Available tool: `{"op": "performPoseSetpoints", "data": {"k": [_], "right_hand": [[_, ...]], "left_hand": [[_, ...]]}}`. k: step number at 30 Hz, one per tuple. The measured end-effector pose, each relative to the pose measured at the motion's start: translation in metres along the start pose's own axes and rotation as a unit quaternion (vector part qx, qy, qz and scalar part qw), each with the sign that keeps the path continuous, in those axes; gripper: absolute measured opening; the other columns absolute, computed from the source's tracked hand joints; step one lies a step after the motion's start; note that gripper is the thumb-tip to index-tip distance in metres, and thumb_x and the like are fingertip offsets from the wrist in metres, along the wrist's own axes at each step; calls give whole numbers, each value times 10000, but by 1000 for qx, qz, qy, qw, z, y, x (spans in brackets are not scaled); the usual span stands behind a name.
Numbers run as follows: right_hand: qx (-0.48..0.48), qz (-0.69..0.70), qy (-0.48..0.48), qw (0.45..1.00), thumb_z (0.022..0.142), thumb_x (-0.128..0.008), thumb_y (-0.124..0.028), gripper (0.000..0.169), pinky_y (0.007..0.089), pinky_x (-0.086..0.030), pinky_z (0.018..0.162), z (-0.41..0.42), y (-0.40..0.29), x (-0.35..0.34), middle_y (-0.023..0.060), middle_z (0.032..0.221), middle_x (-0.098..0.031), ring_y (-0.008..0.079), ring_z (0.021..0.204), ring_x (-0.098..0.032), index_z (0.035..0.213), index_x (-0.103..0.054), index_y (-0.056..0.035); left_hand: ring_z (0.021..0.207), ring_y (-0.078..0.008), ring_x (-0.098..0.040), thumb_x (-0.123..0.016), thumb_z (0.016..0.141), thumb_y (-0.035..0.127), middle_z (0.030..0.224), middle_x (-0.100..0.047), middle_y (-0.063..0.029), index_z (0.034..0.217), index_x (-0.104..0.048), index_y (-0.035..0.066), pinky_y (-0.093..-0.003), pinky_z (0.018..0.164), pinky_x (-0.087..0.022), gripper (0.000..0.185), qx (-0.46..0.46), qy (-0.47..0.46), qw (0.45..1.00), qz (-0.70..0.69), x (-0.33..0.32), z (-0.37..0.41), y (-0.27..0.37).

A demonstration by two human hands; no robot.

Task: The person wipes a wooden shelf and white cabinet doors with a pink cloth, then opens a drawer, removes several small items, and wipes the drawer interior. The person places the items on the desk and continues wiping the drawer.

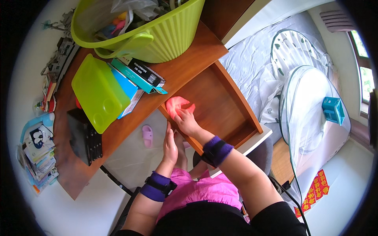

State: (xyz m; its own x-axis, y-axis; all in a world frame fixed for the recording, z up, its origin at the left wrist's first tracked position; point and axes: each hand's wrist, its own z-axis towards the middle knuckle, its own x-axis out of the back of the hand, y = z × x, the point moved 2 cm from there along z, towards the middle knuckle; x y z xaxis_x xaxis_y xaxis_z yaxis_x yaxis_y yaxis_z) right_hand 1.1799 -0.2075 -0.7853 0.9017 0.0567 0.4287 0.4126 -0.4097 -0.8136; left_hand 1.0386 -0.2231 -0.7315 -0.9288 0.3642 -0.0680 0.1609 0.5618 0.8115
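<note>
An open wooden drawer (218,100) juts out from under the brown desktop, and no loose items show inside it. My right hand (186,122) presses a crumpled red-pink cloth (175,106) into the drawer's near left corner, by its side wall. Just outside that wall, my left hand (170,144) is upright with its fingers extended and nothing in it; its fingertips are at or close to the wood. Both wrists wear purple bands with black straps.
On the desktop (183,79) stand a green basket (174,32) of mixed items, a translucent green lid (99,94), flat boxes (133,75) and a black file holder (84,135). A pink slipper (147,136) lies on the floor. A bed (245,65) is beyond the drawer.
</note>
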Motion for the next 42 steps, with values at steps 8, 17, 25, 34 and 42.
{"op": "performPoseSetpoints", "data": {"k": [8,17,25,34,42], "right_hand": [[-96,194,-52,975,1026,-495,-412,605,479,-474,1030,24,-26,12,321,1298,-613,454,1242,-591,1519,-380,-82],[-163,104,-65,979,929,-606,-511,679,485,-510,967,-8,-40,24,316,1237,-642,469,1178,-625,1425,-415,-88],[-162,71,-91,980,952,-616,-467,572,503,-508,941,-89,-3,34,299,1166,-647,467,1123,-632,1320,-496,-47],[-123,30,-110,986,957,-619,-445,518,499,-533,859,-76,1,35,313,1073,-676,468,1016,-673,1218,-501,-14],[-69,17,-65,995,930,-638,-477,628,490,-539,886,23,-44,22,307,1139,-659,468,1062,-660,1277,-473,20]], "left_hand": [[1546,-244,-243,-287,1119,432,1692,-212,-121,1641,-180,75,-409,1217,-282,641,0,-35,999,19,-4,-3,7],[1482,-256,-350,-300,1121,406,1603,-373,-155,1592,-276,-10,-354,1205,-285,629,-11,-10,999,-37,-7,-1,9],[1512,-289,-320,-296,1104,498,1655,-290,-164,1628,-219,59,-421,1227,-266,688,7,9,999,-34,-3,-3,-12],[1483,-278,-369,-278,1111,491,1633,-337,-117,1608,-280,59,-424,1203,-286,659,-14,-27,998,-51,2,-2,-9],[1436,-280,-428,-305,1117,460,1552,-448,-154,1557,-372,36,-412,1174,-330,615,-9,37,999,-24,10,-12,11]]}}
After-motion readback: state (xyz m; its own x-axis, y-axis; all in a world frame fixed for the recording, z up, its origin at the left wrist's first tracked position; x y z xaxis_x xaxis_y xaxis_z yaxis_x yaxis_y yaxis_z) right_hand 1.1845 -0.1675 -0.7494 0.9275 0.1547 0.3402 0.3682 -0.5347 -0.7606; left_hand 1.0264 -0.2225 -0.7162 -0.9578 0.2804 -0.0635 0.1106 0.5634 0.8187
